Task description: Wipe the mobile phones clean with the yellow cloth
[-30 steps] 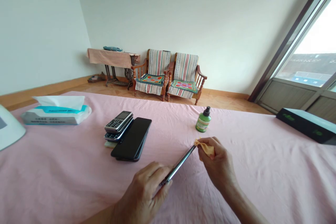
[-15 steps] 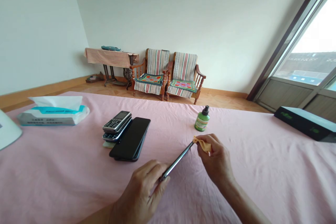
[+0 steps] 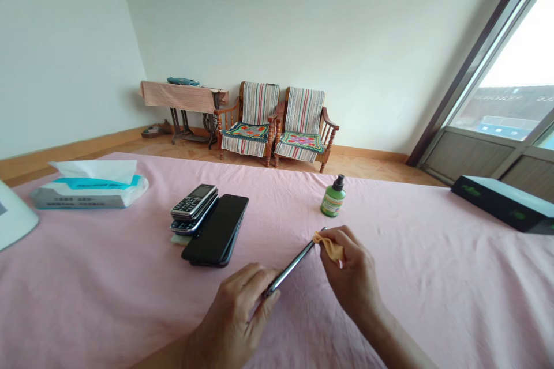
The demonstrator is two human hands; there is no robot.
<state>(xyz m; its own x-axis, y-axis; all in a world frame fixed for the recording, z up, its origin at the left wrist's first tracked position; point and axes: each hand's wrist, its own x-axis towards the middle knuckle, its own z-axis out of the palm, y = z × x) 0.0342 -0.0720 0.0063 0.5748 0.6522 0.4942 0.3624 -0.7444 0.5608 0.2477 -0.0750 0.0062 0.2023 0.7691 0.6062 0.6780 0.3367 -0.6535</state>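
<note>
Left hand [image 3: 238, 314]: I am gripping a slim smartphone [image 3: 291, 272] by its near end, thumb below, fingers above, closed firmly. The phone is standing edge-up between my hands, slanting up and away to the right over the pink tablecloth [image 3: 104, 282]. Right hand [image 3: 354, 274]: I am pinching a yellow cloth [image 3: 333, 249] and holding it against the edge, just short of the far tip, which is showing beyond it.

On doing this well: better to be bracing with the left and pressing lightly with the right, since the far end is acting as a lever and a hard push could be twisting the phone loose. Worth keeping the cloth folded over the rim, so that it is covering the corner too.

Hard to make out: both broad faces are turning out of sight, so I cannot tell screen from back. My left fingers are hiding the near end; the cloth is covering part of the edge. Whether the phone is touching the fabric, I cannot say. Green spray bottle [image 3: 333, 200] is standing just beyond; its label is too small to read. At the left border, a white object [image 3: 15, 219] is being cut off; identity unclear.
</note>
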